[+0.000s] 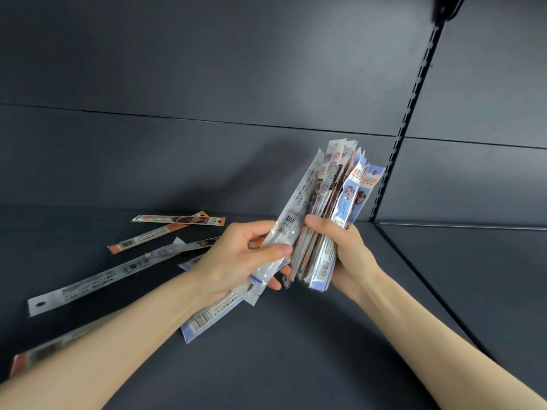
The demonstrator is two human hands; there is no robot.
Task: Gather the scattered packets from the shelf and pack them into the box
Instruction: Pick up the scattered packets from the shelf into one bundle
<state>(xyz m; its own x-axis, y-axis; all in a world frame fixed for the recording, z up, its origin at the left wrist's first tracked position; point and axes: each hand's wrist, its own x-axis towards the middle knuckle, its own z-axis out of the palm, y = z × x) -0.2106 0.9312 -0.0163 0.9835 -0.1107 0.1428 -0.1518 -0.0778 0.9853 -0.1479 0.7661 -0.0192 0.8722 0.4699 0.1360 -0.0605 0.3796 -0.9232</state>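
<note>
The dark grey shelf (266,365) fills the lower frame, its back panel (207,69) above and a slotted upright (414,93) at upper right. In the centre, the right hand (346,253) grips a thick bundle of packets (334,202), fingers curled round it (fanned upward, tops toward the upright). The left hand (236,261) pinches one long clear packet (296,214) against the bundle's left side. Loose packets lie on the shelf at left: a long grey one (118,273), an orange one (154,235), a blue one (213,318) under the left wrist.
</note>
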